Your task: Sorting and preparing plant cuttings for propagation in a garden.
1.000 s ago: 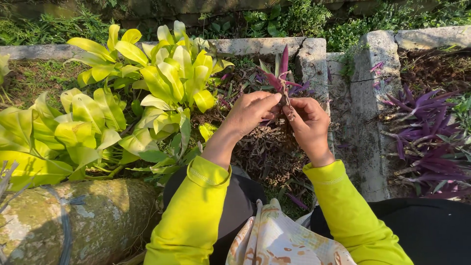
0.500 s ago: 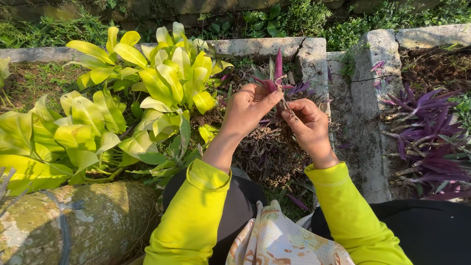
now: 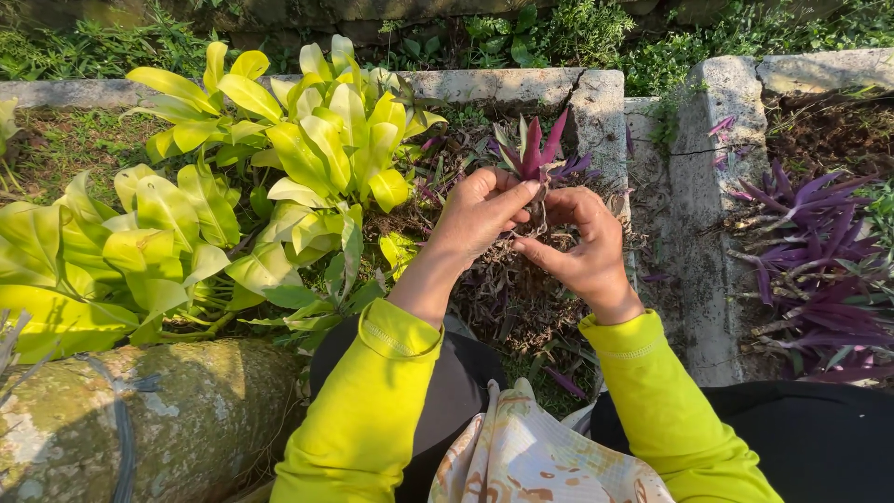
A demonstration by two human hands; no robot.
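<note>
I am holding a small purple plant cutting [image 3: 535, 151] up over the concrete-edged bed [image 3: 596, 93], my left hand [image 3: 480, 216] pinching it at the base with thumb and fingertips closed on the stem, my right hand [image 3: 587, 247] curling in just beside it, fingers half bent around the dangling dry roots [image 3: 540, 222], though I cannot tell how firmly they are gripping. The risk I am seeing is the brittle stem snapping or a leaf tearing off if the two hands are pulling apart too hard, or the cutting slipping down into the dry litter [image 3: 521, 298] beside the yellow-green leafy plants [image 3: 317, 149].
</note>
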